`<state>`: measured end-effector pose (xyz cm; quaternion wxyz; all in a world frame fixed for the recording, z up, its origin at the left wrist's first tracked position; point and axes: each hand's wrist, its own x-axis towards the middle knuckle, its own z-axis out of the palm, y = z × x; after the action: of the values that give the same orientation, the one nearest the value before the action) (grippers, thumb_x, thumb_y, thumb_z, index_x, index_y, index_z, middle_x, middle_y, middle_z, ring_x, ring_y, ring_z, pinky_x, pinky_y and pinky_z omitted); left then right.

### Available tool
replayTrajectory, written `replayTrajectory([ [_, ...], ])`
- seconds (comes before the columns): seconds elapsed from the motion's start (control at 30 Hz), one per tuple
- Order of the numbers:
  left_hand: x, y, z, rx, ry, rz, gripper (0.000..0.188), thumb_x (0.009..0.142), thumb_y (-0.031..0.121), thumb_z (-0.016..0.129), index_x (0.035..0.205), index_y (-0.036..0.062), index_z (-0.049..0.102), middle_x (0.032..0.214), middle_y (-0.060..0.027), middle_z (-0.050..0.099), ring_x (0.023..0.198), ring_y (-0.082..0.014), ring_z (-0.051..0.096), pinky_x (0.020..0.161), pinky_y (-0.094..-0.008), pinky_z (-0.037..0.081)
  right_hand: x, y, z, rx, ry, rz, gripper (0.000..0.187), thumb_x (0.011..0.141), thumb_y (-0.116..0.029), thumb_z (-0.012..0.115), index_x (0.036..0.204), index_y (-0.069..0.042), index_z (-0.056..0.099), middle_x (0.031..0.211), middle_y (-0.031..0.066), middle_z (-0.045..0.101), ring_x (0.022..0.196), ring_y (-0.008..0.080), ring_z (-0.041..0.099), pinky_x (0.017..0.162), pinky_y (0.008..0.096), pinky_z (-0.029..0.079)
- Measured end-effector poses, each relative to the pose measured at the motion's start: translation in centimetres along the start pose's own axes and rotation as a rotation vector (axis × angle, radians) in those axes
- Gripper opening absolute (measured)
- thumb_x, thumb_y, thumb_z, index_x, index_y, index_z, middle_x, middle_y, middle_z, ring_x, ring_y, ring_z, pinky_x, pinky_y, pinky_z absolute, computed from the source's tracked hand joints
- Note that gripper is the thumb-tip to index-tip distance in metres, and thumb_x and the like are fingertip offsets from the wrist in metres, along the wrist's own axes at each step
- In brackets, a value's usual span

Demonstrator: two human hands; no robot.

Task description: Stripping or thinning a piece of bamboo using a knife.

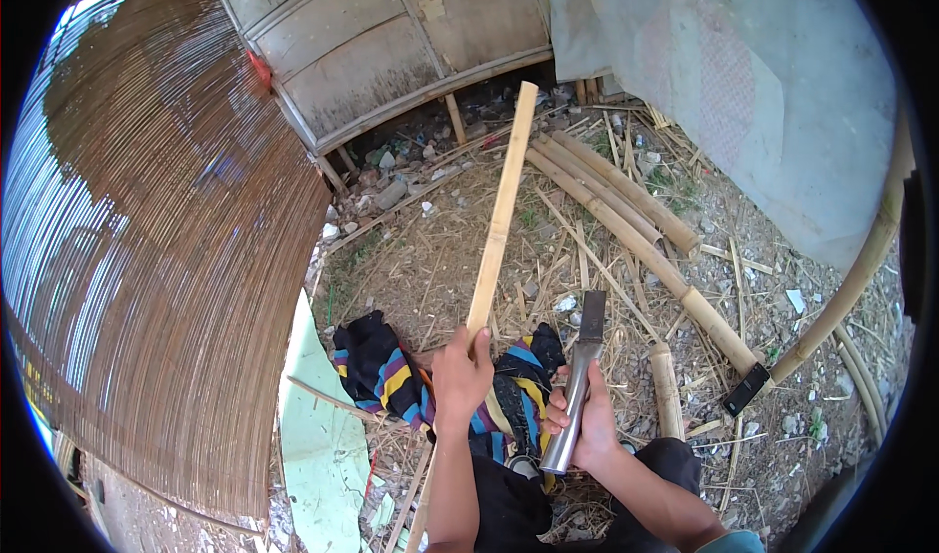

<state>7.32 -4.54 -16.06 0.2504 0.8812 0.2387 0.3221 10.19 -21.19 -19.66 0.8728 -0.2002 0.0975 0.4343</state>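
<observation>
My left hand (460, 375) grips a long pale bamboo slat (503, 201) near its lower end; the slat rises away from me toward a wooden wall. My right hand (585, 426) is closed on the shiny metal handle of a cleaver-like knife (579, 377), its dark flat blade pointing up, just right of the slat. Both hands hover over a striped multicoloured cloth (386, 372) lying on the ground in front of my dark-trousered legs.
A large woven bamboo screen (166, 260) fills the left side. Several bamboo poles (626, 211) lie on the littered dirt to the right. A grey tarp (763, 93) hangs at upper right, and a pale green sheet (318, 445) lies at lower left.
</observation>
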Motion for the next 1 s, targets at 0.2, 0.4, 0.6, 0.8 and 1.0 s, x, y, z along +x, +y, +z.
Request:
replayTrajectory([
  [0.2,-1.3,-0.5,1.9,-0.162,-0.210,-0.027,0.030,0.085,0.023,0.057,0.070,-0.0024,0.049,0.056,-0.0200,0.052,0.053,-0.0367,0.054,0.051,-0.0389,0.041,0.2,-0.4,-0.3,0.012,-0.038,-0.042,0.046,0.088,-0.059,0.037,0.101,-0.016,0.045,0.059,0.0019,0.038,0.043,0.0116,0.036,0.044,0.0280,0.034],
  [0.4,-1.2,-0.2,1.5,-0.126,-0.156,-0.029,0.031,0.085,0.023,0.058,0.069,-0.0026,0.049,0.054,-0.0186,0.051,0.049,-0.0320,0.054,0.049,-0.0371,0.040,-0.7,-0.9,0.2,-0.003,-0.054,-0.056,0.043,0.090,-0.056,0.034,0.105,-0.015,0.038,0.060,0.0047,0.040,0.043,0.0141,0.040,0.044,0.0303,0.037],
  [0.6,-1.1,-1.4,1.9,-0.176,-0.111,-0.008,0.033,0.086,0.022,0.057,0.066,-0.0025,0.048,0.047,-0.0102,0.044,0.043,-0.0138,0.039,0.043,-0.0309,0.032,-1.0,-0.4,0.5,-0.281,-0.197,-0.127,0.045,0.094,-0.050,0.027,0.110,-0.009,0.037,0.059,0.0067,0.043,0.038,0.0147,0.042,0.039,0.0303,0.039],
  [0.8,-1.4,-1.4,2.0,-0.254,-0.144,-0.052,0.038,0.087,0.024,0.057,0.062,-0.0029,0.046,0.046,-0.0091,0.038,0.044,-0.0127,0.034,0.043,-0.0319,0.029,-0.9,0.0,0.6,-0.708,-0.276,-0.214,0.050,0.095,-0.049,0.022,0.116,-0.006,0.039,0.059,0.0073,0.046,0.039,0.0117,0.045,0.037,0.0228,0.038],
  [1.0,-1.5,-1.7,2.1,-0.351,-0.129,-0.026,0.037,0.086,0.022,0.057,0.061,-0.0023,0.044,0.047,-0.0053,0.034,0.047,-0.0094,0.030,0.043,-0.0302,0.026,-0.9,0.6,0.5,-0.849,-0.301,-0.156,0.038,0.096,-0.040,0.031,0.106,-0.005,0.043,0.056,0.0029,0.046,0.036,0.0085,0.043,0.036,0.0216,0.035],
])
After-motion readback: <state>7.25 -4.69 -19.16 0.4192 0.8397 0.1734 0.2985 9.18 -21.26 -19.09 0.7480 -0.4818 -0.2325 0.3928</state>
